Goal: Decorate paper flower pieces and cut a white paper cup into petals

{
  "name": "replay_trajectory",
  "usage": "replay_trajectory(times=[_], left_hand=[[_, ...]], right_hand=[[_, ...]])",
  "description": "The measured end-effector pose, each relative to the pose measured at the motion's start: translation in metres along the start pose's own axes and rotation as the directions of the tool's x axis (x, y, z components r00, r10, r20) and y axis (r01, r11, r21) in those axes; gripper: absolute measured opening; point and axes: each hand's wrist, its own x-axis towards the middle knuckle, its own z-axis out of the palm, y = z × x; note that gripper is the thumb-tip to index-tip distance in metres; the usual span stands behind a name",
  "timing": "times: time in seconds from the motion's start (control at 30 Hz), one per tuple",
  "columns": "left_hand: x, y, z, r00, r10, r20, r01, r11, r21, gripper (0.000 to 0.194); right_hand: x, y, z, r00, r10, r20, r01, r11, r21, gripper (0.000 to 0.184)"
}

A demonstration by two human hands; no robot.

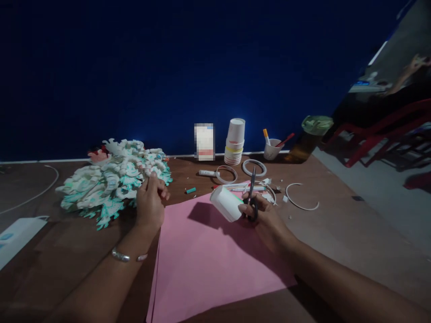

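My right hand [262, 213] holds a pair of dark-handled scissors [253, 190], blades pointing away from me, together with a tilted white paper cup [226, 204]. Both are above the pink paper sheets [215, 260] on the table. At the near right edge of a heap of white and green cut paper pieces [117, 177] is my left hand [151, 199], its fingers curled in. Whether anything is inside those fingers is hidden. A bracelet [120, 255] circles the left wrist.
Behind the sheets stand stacked paper cups [235, 143] and a cup with pens [272, 150]. Tape rolls [255, 168], a white marker [208, 173], a green stub [190, 190] and scraps lie around. A power strip [20, 237] is at left, a lined bin [313, 134] at right.
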Motion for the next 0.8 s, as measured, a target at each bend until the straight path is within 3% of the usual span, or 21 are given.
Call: replay_trajectory(times=[0.07, 0.1, 0.13, 0.17, 0.2, 0.23, 0.27, 0.3, 0.33, 0.37, 0.43, 0.47, 0.53, 0.6, 0.67, 0.8], left_hand=[[-0.012, 0.008, 0.007, 0.987, 0.116, 0.114, -0.131, 0.982, 0.136, 0.025], [-0.02, 0.013, 0.012, 0.957, 0.14, 0.256, -0.19, 0.965, 0.183, 0.016], [-0.029, 0.019, 0.017, 0.904, 0.139, 0.405, -0.231, 0.955, 0.188, 0.018], [-0.038, 0.024, 0.022, 0.821, 0.085, 0.565, -0.224, 0.957, 0.182, 0.05], [-0.044, 0.027, 0.026, 0.752, 0.099, 0.652, -0.248, 0.958, 0.141, 0.072], [-0.048, 0.029, 0.029, 0.704, 0.109, 0.701, -0.282, 0.95, 0.135, 0.067], [-0.05, 0.029, 0.03, 0.686, 0.116, 0.718, -0.326, 0.932, 0.161, 0.041], [-0.05, 0.027, 0.03, 0.714, 0.139, 0.686, -0.351, 0.919, 0.179, 0.02], [-0.048, 0.023, 0.029, 0.76, 0.136, 0.635, -0.34, 0.916, 0.211, 0.015], [-0.046, 0.017, 0.028, 0.809, 0.122, 0.575, -0.3, 0.927, 0.225, 0.015], [-0.043, 0.005, 0.024, 0.851, -0.019, 0.525, -0.099, 0.976, 0.196, 0.034], [-0.043, -0.001, 0.023, 0.833, -0.129, 0.538, 0.045, 0.985, 0.166, 0.046], [-0.046, -0.009, 0.022, 0.754, -0.282, 0.593, 0.265, 0.957, 0.119, 0.057], [-0.051, -0.011, 0.024, 0.7, -0.342, 0.626, 0.367, 0.925, 0.096, 0.053], [-0.054, -0.01, 0.025, 0.709, -0.363, 0.604, 0.411, 0.909, 0.063, 0.046], [-0.048, -0.007, 0.022, 0.801, -0.393, 0.451, 0.476, 0.875, -0.084, 0.04]], right_hand=[[0.001, 0.002, 0.0, 1.0, -0.009, 0.016, 0.009, 1.0, -0.021, 0.04], [0.001, 0.003, 0.0, 0.999, -0.021, 0.027, 0.021, 0.999, -0.034, 0.04], [0.001, 0.004, -0.001, 0.999, -0.033, 0.038, 0.034, 0.998, -0.047, 0.039], [0.002, 0.005, -0.001, 0.998, -0.042, 0.045, 0.045, 0.997, -0.059, 0.038], [0.002, 0.005, -0.002, 0.997, -0.052, 0.051, 0.056, 0.996, -0.069, 0.038], [0.002, 0.005, -0.002, 0.997, -0.058, 0.053, 0.062, 0.995, -0.077, 0.038], [0.002, 0.005, -0.003, 0.997, -0.058, 0.049, 0.062, 0.995, -0.083, 0.038], [0.002, 0.005, -0.003, 0.997, -0.061, 0.04, 0.064, 0.994, -0.088, 0.038], [0.002, 0.005, -0.003, 0.998, -0.062, 0.033, 0.065, 0.994, -0.093, 0.038], [0.002, 0.005, -0.003, 0.998, -0.061, 0.028, 0.063, 0.993, -0.096, 0.038], [0.002, 0.006, -0.003, 0.999, -0.044, 0.024, 0.046, 0.994, -0.096, 0.038], [0.001, 0.006, -0.003, 0.999, -0.039, 0.028, 0.042, 0.995, -0.091, 0.038], [0.0, 0.007, -0.001, 0.998, -0.028, 0.049, 0.031, 0.997, -0.071, 0.036], [-0.002, 0.006, 0.0, 0.997, -0.012, 0.072, 0.017, 0.998, -0.062, 0.034], [-0.004, 0.005, 0.001, 0.996, 0.012, 0.091, -0.004, 0.996, -0.089, 0.034], [-0.009, 0.002, -0.001, 0.984, -0.03, 0.174, 0.074, 0.965, -0.252, 0.042]])
